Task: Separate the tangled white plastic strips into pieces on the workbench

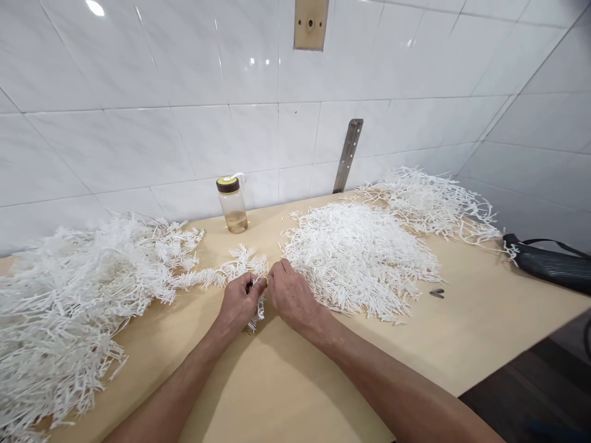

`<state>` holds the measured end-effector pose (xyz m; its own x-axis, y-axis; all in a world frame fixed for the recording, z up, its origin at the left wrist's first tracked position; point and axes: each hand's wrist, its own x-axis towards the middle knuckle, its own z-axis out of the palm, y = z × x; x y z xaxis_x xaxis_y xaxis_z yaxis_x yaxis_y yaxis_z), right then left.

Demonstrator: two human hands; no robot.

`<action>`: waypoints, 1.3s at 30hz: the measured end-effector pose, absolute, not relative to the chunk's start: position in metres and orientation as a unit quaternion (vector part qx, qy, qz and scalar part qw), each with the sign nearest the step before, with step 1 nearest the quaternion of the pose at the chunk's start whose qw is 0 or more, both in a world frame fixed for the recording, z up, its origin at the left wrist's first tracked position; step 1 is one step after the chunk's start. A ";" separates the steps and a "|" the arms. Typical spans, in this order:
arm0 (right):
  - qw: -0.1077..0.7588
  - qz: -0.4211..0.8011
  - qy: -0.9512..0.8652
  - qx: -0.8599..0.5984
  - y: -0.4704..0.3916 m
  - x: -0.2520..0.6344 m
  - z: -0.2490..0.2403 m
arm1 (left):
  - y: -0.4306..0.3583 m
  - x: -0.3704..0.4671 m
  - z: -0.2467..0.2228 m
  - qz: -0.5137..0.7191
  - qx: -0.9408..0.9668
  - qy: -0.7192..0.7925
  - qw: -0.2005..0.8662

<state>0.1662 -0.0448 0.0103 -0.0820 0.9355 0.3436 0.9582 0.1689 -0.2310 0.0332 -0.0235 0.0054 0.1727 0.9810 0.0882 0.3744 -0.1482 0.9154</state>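
In the middle of the head view, my left hand (241, 299) pinches a white branched plastic strand (240, 266). Its bristly length trails back to the left, and a short tuft hangs below my fingers. My right hand (292, 290) is closed right beside it, fingertips almost meeting the left thumb; what they hold is hidden. Just beyond my right hand lies a heap of short white plastic pieces (360, 258). A large pile of bushy white branched strands (78, 307) spreads over the left of the table.
A clear bottle with a dark lid (233, 206) stands near the wall. Longer white strands (429, 200) lie at the back right. A small dark clipper-like object (436, 293), a black bag-like item (554, 264) and a metal bracket (348, 157) are also on the tan tabletop (286, 381) or around it.
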 end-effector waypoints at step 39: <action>0.549 -0.082 -0.549 -0.625 -0.024 0.269 0.028 | -0.018 0.024 0.015 0.426 0.481 0.497 0.583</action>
